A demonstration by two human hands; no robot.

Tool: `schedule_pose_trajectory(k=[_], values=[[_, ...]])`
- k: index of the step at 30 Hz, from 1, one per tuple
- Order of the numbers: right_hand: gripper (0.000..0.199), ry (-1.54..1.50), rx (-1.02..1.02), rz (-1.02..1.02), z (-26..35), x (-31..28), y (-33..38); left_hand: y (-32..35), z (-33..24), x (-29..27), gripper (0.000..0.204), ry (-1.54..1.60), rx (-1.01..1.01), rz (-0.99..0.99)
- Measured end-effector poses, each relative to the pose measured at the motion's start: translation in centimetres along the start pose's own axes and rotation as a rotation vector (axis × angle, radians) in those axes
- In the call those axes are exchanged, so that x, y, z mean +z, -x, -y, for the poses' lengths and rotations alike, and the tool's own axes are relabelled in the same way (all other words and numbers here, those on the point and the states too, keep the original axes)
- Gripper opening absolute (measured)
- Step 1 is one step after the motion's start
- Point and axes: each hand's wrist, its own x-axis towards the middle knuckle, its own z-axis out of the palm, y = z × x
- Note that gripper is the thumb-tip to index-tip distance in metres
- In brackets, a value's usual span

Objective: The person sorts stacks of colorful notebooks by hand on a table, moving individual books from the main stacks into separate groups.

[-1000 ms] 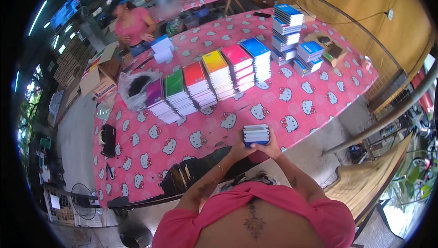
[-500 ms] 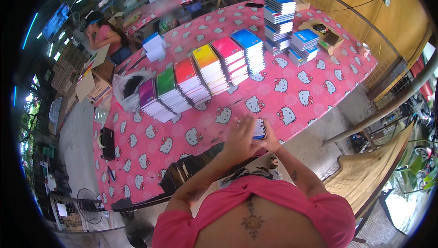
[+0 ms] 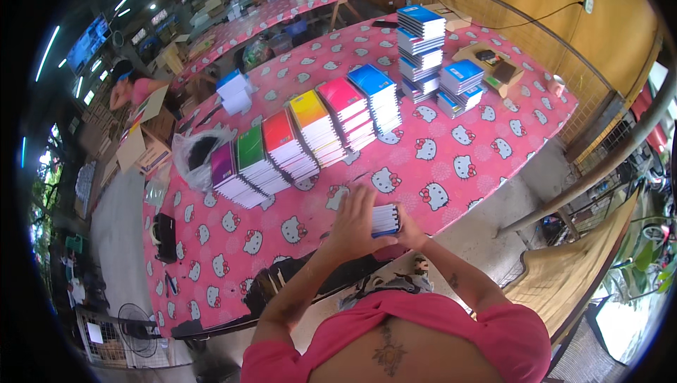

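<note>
A small stack of spiral notebooks (image 3: 385, 219), white page edges up with dark binding coils, is held between my two hands just above the table's near edge. My left hand (image 3: 352, 224) lies along the stack's left side, its fingers stretched forward and its thumb at the near side. My right hand (image 3: 410, 231) grips the right side by the coils; its fingers are partly hidden. Beyond them stands a row of notebook piles with purple (image 3: 223, 161), green (image 3: 250, 145), red (image 3: 282, 133), yellow (image 3: 308, 109), pink (image 3: 342, 94) and blue (image 3: 371, 80) covers.
A tall blue notebook stack (image 3: 421, 23) and a shorter one (image 3: 462, 76) stand at the back right, near a cardboard tray (image 3: 486, 66) and a cup (image 3: 556, 86). A plastic bag (image 3: 189, 154) and black case (image 3: 165, 237) lie left on the pink patterned tablecloth (image 3: 451, 164). Another person (image 3: 137, 90) sits far left.
My left hand has shifted from over the stack to its left side, showing more of the page edges. Both hands and the notebooks sit slightly further left in view, which has tilted a little.
</note>
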Motion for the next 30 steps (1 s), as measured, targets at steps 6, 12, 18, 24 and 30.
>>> schedule_pose_trajectory(k=[6, 12, 18, 24, 30], values=[[0.093, -0.175, 0.000, -0.171, 0.0, -0.1, 0.7, -1.6, 2.5, 4.5, 0.082, 0.194, -0.285, 0.397], [0.072, -0.831, 0.425, -0.324, 6.2, -4.6, 1.4, -7.5, 4.2, 4.5, 0.060, 0.934, -0.640, 0.300], [0.057, -0.753, 0.313, -0.582, 9.1, -14.9, -4.4, -14.7, 2.6, 2.4, 0.076, 1.086, -0.524, -0.028], [0.060, -0.837, 0.266, -0.781, 8.2, -32.0, -15.1, -11.9, 2.2, 3.7, 0.040, 1.004, -0.553, -0.184], [0.080, -0.906, 0.249, -0.889, 7.4, -37.7, -23.6, -2.9, 4.9, 7.0, 0.031, 0.895, -0.751, -0.157]])
